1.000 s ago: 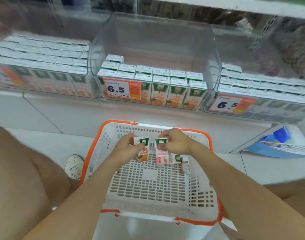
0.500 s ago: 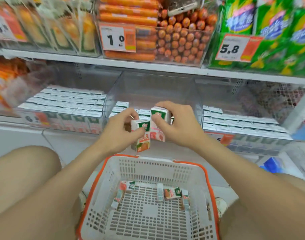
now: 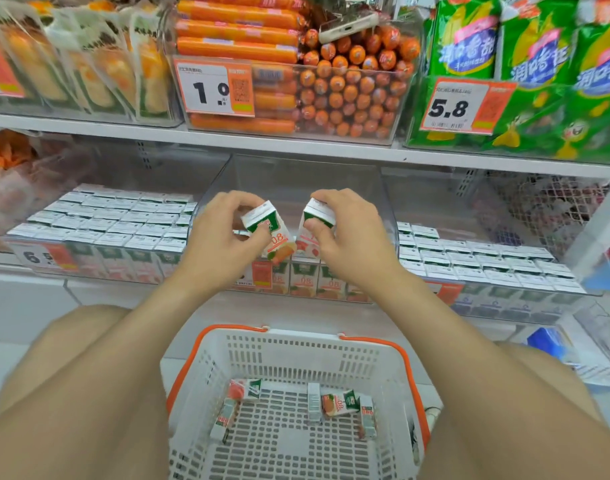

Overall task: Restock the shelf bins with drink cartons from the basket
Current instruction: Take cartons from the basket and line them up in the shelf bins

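Several small drink cartons (image 3: 340, 403) lie loose in the white slotted plastic basket with orange rim (image 3: 296, 337), not yet shelved. Above it, the left hand (image 3: 220, 237) pinches an orange-printed carton (image 3: 272, 230) and the right hand (image 3: 345, 237) a pink-printed carton (image 3: 314, 220). Both are tilted, probably so they drop in behind the rows in the clear plastic middle bin (image 3: 296, 178).

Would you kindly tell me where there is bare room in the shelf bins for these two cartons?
The middle bin is bare at the back, behind its front rows of cartons. The left bin is packed with cartons right across. The right bin is crowded in front, though a strip behind its rows looks free.
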`<state>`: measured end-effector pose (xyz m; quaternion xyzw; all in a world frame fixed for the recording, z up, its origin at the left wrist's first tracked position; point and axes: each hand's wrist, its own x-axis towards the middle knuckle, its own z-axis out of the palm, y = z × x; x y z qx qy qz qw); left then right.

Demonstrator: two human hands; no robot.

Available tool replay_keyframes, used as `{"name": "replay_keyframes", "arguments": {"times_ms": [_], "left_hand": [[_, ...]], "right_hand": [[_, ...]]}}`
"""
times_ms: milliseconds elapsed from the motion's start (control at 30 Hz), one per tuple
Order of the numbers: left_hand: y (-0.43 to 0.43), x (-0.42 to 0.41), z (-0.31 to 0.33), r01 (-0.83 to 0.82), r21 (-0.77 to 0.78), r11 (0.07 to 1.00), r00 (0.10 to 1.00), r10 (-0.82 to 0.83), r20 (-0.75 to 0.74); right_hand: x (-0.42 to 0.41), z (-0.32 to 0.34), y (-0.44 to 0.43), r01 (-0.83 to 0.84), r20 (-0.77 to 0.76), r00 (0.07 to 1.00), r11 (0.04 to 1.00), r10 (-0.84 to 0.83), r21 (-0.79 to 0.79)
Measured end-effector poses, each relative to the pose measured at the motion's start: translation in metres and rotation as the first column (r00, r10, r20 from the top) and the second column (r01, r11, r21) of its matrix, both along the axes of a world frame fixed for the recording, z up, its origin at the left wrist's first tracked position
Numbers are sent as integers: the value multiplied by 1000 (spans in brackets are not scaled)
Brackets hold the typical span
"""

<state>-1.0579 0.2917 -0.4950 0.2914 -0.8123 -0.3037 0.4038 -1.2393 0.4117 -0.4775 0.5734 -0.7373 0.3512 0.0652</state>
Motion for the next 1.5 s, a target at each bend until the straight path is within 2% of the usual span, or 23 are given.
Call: {"name": "replay_keyframes", "arguments": {"times_ms": [100, 200, 300, 400, 467, 533, 633, 700, 767, 833, 900, 933, 1000, 1067, 1167, 1233, 1300, 1367, 1433, 1500], "left_hand": [[-15, 0, 9, 34, -161, 986, 999, -27, 47], [-41, -5, 8, 10, -336, 942, 978, 61, 200], [-61, -15, 2, -11, -302, 953, 966, 88, 242], [-73, -30, -2, 35, -345, 938, 932, 95, 350], [-81, -38, -6, 63, -430, 901, 848, 179, 498], [-89, -43, -10, 100, -477, 873, 720, 267, 640], [-94, -46, -18, 122, -366, 922, 580, 233, 781], [-93, -46, -21, 108, -314, 943, 553, 205, 808], [-88, -46, -21, 93, -332, 939, 568, 224, 792], [-75, -45, -16, 77, -295, 952, 686, 164, 709], [-53, -42, -1, 96, -83, 992, 855, -39, 518], [-42, -39, 7, 154, 71, 986, 905, -169, 391], [-24, -31, 19, 304, 283, 910, 910, -365, 196], [-21, -17, 26, 357, 328, 875, 899, -417, 134], [-32, 8, 33, 368, 331, 869, 897, -426, 121], [-42, 29, 38, 391, 344, 854, 881, -455, 128], [-54, 49, 41, 367, 326, 871, 884, -436, 170], [-71, 68, 41, 280, 270, 921, 910, -344, 231], [-94, 87, 38, 120, 186, 975, 941, -172, 293], [-115, 102, 32, -41, 65, 997, 923, 13, 385]], "right_hand": [[-6, 3, -4, 67, -15, 998, 998, -67, 4], [-9, 7, -10, 89, -19, 996, 996, -89, 18], [-9, 7, -16, 102, -57, 994, 992, -98, 72], [-10, 8, -23, 116, -72, 991, 989, -109, 90], [-10, 8, -28, 120, -66, 991, 988, -114, 94], [-10, 8, -32, 122, -67, 991, 988, -116, 93], [-9, 7, -37, 108, -88, 991, 988, -98, 109], [-8, 6, -37, 77, -101, 993, 988, -64, 131], [-6, 4, -37, 45, -95, 995, 990, -33, 133], [-5, 2, -36, 25, -47, 999, 996, -21, 91], [-5, 0, -34, 7, 8, 1000, 1000, -7, 21], [-4, -2, -32, -1, 42, 999, 1000, 2, -21], [1, -5, -26, -12, 169, 985, 993, 32, -117], [12, -7, -19, -11, 344, 936, 981, 78, -192], [27, -9, -11, -93, 540, 816, 970, 204, -226], [41, -9, -13, -198, 543, 791, 958, 281, -206], [56, -9, -23, -243, 500, 810, 951, 307, -192], [72, -9, -39, -212, 435, 855, 956, 282, -202], [88, -10, -59, -180, 317, 914, 954, 252, -241], [102, -8, -82, -174, 216, 947, 943, 239, -284]]}}
